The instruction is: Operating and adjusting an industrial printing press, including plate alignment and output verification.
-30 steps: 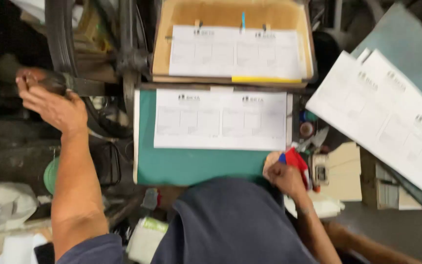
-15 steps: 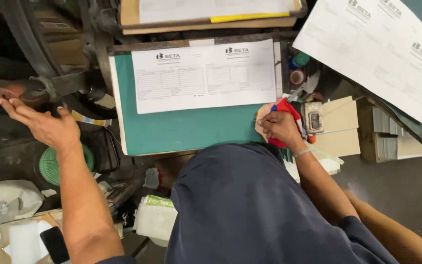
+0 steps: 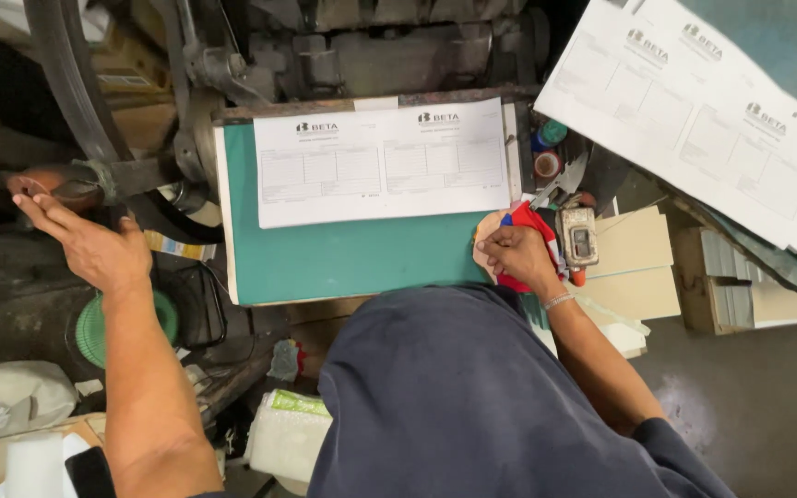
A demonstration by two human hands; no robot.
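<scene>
My left hand [image 3: 85,242] reaches out to the left, fingers spread, next to a dark metal lever [image 3: 126,175] of the machine; it holds nothing. My right hand [image 3: 514,254] rests at the right edge of a green board [image 3: 352,263], closed on a red and blue cloth-like thing [image 3: 529,221]. A white printed sheet [image 3: 380,161] lies on the upper part of the board. My dark blue shirt fills the lower middle.
A large belt wheel [image 3: 66,83] and machine parts stand at the upper left. More printed sheets [image 3: 703,101] lie at the upper right. A small counter device [image 3: 579,235], scissors [image 3: 557,184], cardboard pieces [image 3: 634,244] and a green lid [image 3: 94,327] lie around.
The view has tilted down and nearer. My left hand has come off the lever end and sits lower and rightwards. My right hand stays at the board's edge.
</scene>
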